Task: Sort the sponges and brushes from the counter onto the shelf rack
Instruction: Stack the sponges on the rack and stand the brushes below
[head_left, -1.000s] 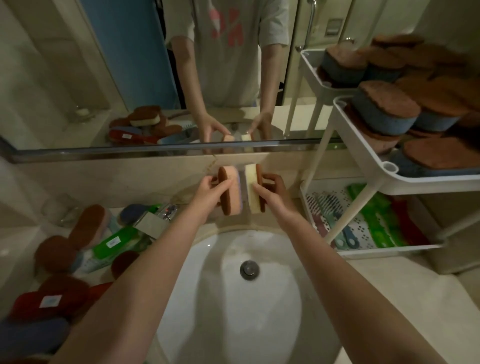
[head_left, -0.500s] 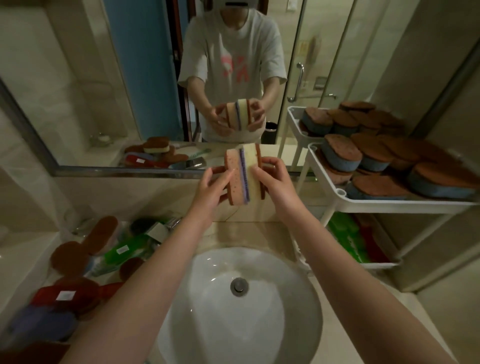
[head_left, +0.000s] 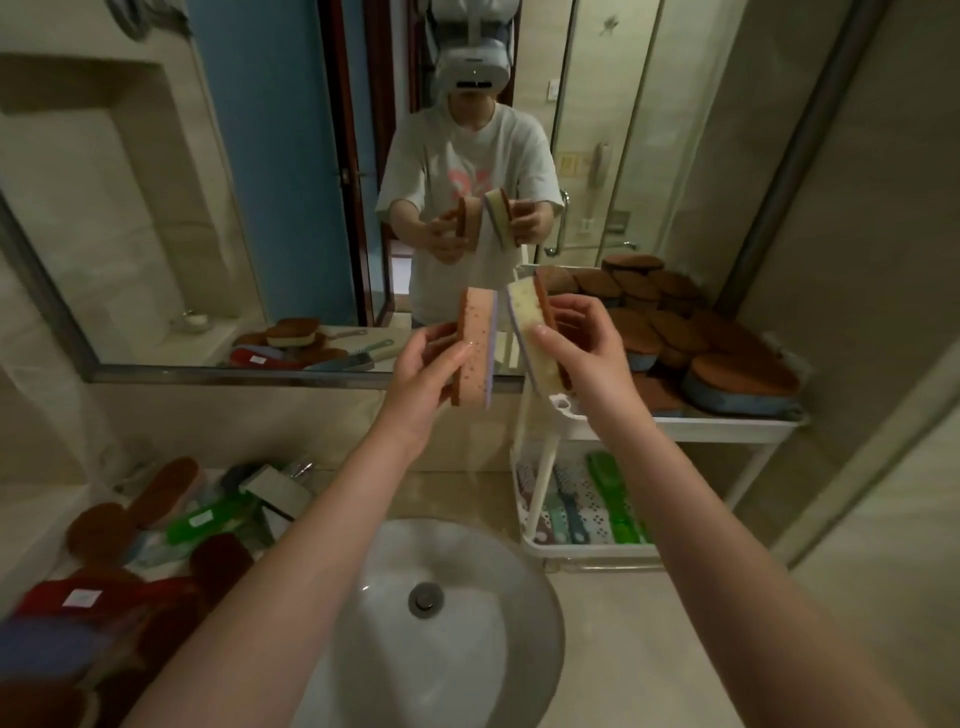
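The person wears a white, pink-printed T-shirt (head_left: 436, 156).

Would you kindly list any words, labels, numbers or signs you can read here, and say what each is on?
Nothing is legible.
White sticker on the red item: too blurred to read.
White label on the green brush: too small to read.
Pink print on the reflected shirt: blurred.
The held pink sponge and yellow sponge show no text.

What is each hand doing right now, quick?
The left hand grips the pink sponge.
The right hand grips the yellow sponge.
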